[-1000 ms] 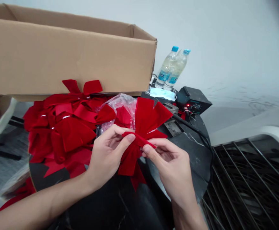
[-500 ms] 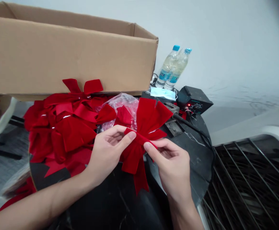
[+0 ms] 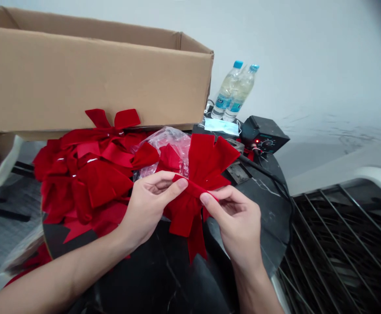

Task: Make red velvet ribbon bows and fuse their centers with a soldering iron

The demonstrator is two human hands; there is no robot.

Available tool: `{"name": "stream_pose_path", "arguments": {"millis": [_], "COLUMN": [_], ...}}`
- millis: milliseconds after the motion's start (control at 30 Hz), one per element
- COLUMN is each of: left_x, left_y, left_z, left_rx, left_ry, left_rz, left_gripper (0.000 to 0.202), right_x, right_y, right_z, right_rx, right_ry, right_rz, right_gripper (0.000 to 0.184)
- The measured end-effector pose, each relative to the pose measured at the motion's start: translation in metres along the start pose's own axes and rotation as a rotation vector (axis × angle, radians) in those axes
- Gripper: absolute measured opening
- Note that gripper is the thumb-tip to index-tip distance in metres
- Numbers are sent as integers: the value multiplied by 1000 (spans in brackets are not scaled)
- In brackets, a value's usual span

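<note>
A red velvet bow [image 3: 206,161] is held up over the round dark table [image 3: 262,209], its tails hanging down. My left hand [image 3: 146,205] pinches the left end of the narrow red band across the bow's middle. My right hand [image 3: 238,222] pinches the band's right end with thumb and forefinger. Both hands are closed on the bow. A heap of finished red bows [image 3: 86,170] lies to the left, beside a clear plastic bag [image 3: 167,141] with more red pieces.
A large open cardboard box [image 3: 92,74] stands behind the heap. Two water bottles [image 3: 233,89], a face mask [image 3: 221,126] and a black control unit with a red light [image 3: 265,135] sit at the back right. A black wire rack [image 3: 337,248] lies to the right.
The bow has turned slightly and its tails hang lower. Both hands have shifted a little to the right while keeping their pinch on the band.
</note>
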State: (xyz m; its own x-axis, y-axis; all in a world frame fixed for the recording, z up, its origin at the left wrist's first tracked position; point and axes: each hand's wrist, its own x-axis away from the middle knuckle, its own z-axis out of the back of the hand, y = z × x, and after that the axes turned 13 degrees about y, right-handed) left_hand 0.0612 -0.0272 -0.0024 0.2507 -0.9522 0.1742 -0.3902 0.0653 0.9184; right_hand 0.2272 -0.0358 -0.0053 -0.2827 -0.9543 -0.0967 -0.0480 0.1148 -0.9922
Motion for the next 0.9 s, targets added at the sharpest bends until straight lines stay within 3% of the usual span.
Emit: {"name": "stream_pose_path", "arguments": {"millis": [233, 433, 667, 900], "left_x": [0, -1, 3, 6], "left_y": [2, -4, 1, 1], "left_z": [1, 4, 4, 2], "left_rx": [56, -57, -73, -235], "left_ry": [-44, 10, -34, 76], "left_rz": [83, -223, -239, -466], "left_gripper": [13, 14, 14, 12], "right_x": [0, 3, 10, 17], "right_y": [-1, 3, 5, 4], "right_z": [-1, -6, -13, -16], "right_rx": [7, -42, -47, -13], "right_ry": [-7, -8, 53, 81], "right_rz": [14, 19, 95, 191], "right_gripper": [13, 12, 13, 10]}}
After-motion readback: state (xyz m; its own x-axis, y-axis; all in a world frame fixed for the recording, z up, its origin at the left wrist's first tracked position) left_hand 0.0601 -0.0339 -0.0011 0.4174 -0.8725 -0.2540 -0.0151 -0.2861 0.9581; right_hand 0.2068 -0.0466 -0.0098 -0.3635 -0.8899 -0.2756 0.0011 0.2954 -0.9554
